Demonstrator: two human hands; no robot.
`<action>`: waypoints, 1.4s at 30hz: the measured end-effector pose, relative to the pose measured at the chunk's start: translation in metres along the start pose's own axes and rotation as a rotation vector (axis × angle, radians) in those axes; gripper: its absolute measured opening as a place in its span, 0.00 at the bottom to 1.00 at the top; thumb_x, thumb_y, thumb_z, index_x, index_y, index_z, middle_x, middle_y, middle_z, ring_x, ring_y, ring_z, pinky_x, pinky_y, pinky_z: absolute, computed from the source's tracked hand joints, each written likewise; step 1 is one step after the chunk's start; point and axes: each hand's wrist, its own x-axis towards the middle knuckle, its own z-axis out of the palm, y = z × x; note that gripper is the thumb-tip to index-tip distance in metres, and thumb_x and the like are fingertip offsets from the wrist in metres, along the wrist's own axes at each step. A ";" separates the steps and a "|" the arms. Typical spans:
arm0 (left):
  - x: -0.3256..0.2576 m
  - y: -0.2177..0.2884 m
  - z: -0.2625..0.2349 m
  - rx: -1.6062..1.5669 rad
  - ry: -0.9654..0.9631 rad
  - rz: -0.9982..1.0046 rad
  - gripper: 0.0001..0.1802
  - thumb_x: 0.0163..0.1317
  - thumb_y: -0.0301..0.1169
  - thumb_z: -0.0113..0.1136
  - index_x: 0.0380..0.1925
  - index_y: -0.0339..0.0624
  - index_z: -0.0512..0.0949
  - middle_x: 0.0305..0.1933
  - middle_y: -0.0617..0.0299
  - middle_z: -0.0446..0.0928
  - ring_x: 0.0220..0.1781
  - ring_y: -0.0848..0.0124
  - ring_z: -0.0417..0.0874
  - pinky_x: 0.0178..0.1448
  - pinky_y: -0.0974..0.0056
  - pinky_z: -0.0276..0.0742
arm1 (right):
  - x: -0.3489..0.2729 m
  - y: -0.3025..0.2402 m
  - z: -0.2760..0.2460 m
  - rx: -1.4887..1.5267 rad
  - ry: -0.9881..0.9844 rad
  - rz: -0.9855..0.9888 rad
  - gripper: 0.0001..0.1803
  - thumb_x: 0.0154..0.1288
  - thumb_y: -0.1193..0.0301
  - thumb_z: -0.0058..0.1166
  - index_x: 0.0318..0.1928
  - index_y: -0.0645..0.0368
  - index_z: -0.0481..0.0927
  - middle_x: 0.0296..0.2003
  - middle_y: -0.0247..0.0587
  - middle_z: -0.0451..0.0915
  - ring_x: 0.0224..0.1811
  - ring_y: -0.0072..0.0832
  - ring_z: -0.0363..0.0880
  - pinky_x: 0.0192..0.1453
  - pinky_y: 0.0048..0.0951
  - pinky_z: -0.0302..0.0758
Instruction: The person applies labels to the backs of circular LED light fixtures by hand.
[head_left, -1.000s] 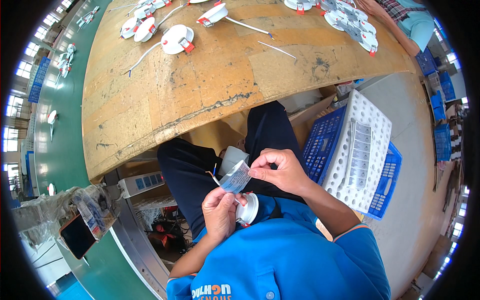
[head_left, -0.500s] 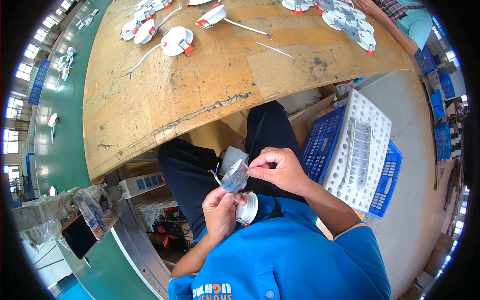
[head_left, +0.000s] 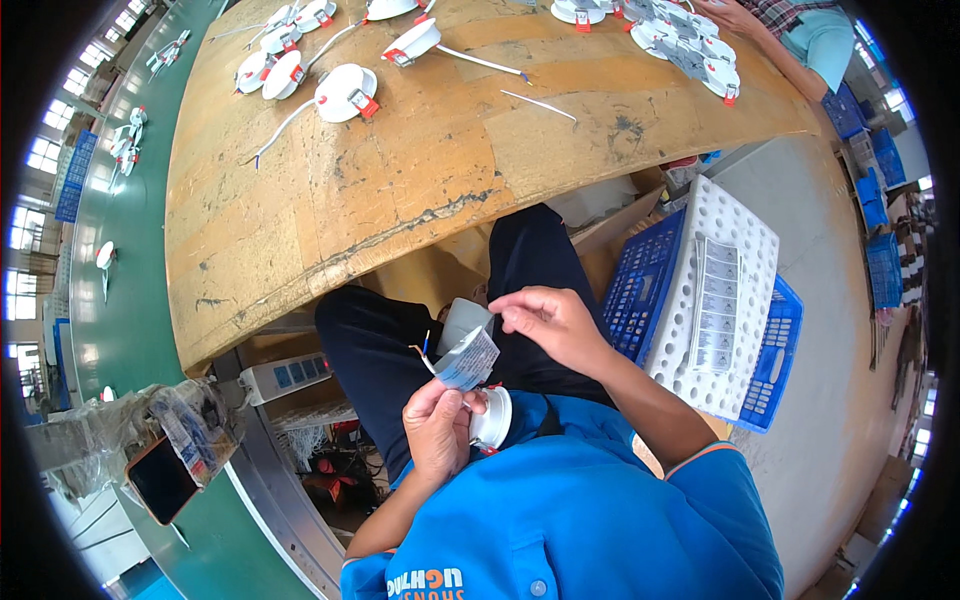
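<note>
In front of my blue shirt, my left hand (head_left: 436, 428) is closed on the cable of a white downlight. A printed silver-white label (head_left: 470, 360) stands up from its fingertips, and bare coloured wire ends (head_left: 424, 350) poke out beside it. The round downlight (head_left: 491, 418) hangs just right of these fingers, against the shirt. My right hand (head_left: 552, 328) is above the label's upper corner, index finger stretched out and thumb a little apart, with nothing visible between them. Behind the label is a grey piece (head_left: 464, 318) whose kind I cannot make out.
Several downlights (head_left: 346, 92) with red-tipped clips lie on the worn wooden table (head_left: 330, 200). Right of my legs, a white perforated board (head_left: 755, 260) with label sheets (head_left: 716, 300) leans over blue crates (head_left: 772, 375). A phone (head_left: 162, 480) hangs left; another person's arm (head_left: 775, 50) rests far right.
My right hand has moved up and off the label, which it was pinching before. The label now fans out more openly above my left fingers. My left hand stays nearly in place.
</note>
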 end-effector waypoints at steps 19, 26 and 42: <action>0.001 -0.002 -0.003 -0.019 -0.016 -0.013 0.07 0.56 0.23 0.52 0.35 0.34 0.71 0.28 0.53 0.75 0.29 0.66 0.76 0.40 0.62 0.73 | -0.002 -0.009 0.020 0.463 -0.156 0.127 0.08 0.52 0.74 0.58 0.34 0.65 0.79 0.29 0.34 0.77 0.30 0.16 0.74 0.32 0.17 0.71; 0.001 -0.001 -0.003 -0.040 -0.069 -0.027 0.05 0.52 0.21 0.55 0.26 0.38 0.69 0.26 0.52 0.76 0.27 0.65 0.77 0.41 0.59 0.73 | -0.001 -0.006 0.017 0.529 -0.186 0.192 0.06 0.52 0.77 0.56 0.32 0.65 0.78 0.31 0.37 0.76 0.33 0.20 0.73 0.40 0.20 0.70; 0.021 0.017 0.010 0.239 0.155 0.468 0.10 0.44 0.14 0.59 0.21 0.38 0.69 0.28 0.59 0.72 0.32 0.72 0.75 0.40 0.67 0.73 | -0.011 -0.021 0.027 -0.182 -0.052 -0.296 0.09 0.46 0.77 0.59 0.32 0.61 0.78 0.34 0.38 0.77 0.40 0.26 0.72 0.45 0.27 0.67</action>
